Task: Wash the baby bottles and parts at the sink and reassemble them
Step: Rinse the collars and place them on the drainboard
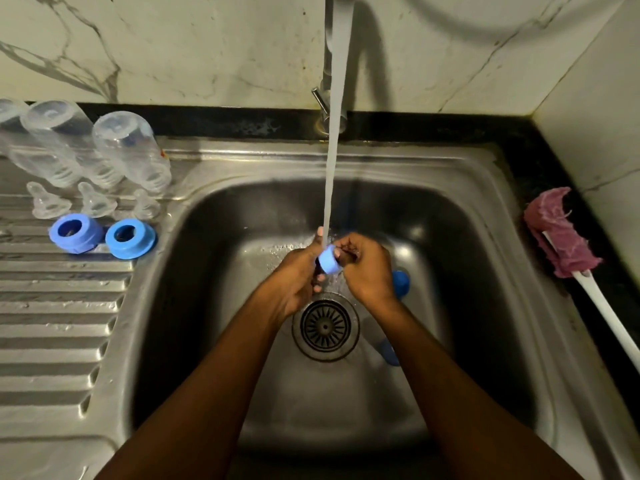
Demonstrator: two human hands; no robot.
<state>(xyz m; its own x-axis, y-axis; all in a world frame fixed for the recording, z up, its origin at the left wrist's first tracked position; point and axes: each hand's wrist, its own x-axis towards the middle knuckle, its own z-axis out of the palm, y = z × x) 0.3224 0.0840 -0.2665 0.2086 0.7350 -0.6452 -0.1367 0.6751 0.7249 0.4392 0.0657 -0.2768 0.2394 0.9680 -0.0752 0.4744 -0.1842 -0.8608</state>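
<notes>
Over the middle of the sink basin (214,244), my left hand (296,282) and my right hand (367,271) both grip a blue bottle collar ring (329,260) under the running water stream (334,150). On the draining board at the left stand three clear bottles upside down (133,150), three clear teats (93,200) in front of them, and two blue collar rings (76,233) (129,237). Two more blue parts lie in the basin, one (401,282) beside my right hand and one (389,355) partly hidden by my right forearm.
The tap (325,109) rises behind the basin. The drain strainer (325,327) sits below my hands. A bottle brush with a pink sponge head (561,237) and white handle lies on the black counter at the right. The ribbed draining board (52,306) fills the left.
</notes>
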